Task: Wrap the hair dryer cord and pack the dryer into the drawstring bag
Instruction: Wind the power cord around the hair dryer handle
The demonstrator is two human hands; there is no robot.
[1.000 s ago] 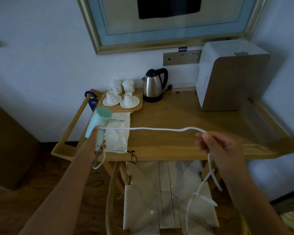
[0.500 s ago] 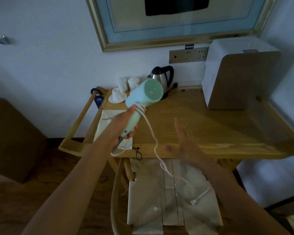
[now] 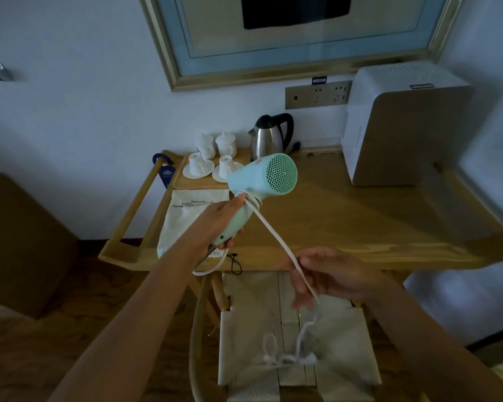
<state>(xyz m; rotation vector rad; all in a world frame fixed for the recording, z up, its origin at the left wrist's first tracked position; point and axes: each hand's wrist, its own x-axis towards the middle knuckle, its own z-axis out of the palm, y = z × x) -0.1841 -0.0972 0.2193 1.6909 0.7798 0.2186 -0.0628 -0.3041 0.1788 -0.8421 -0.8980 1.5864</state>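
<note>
My left hand [image 3: 215,221] grips the handle of a mint-green hair dryer [image 3: 266,177], held up over the wooden desk [image 3: 360,227] with its rear grille facing me. A turn or two of the white cord [image 3: 273,236] lies around the top of the handle. From there the cord runs down and right to my right hand [image 3: 328,274], whose fingers close around it below the desk's front edge. The rest of the cord dangles blurred over the chair. The white drawstring bag [image 3: 186,216] lies flat on the desk's left part, partly behind my left hand.
A steel kettle [image 3: 269,137] and white cups on a tray [image 3: 212,158] stand at the back left. A white and beige appliance [image 3: 404,126] stands at the back right. A chair with a woven seat [image 3: 296,343] is under the desk's front edge.
My right hand, open half a second ago, has closed on the cord and pulled it taut. The dryer has stayed raised over the desk; a second ago it was low at the left.
</note>
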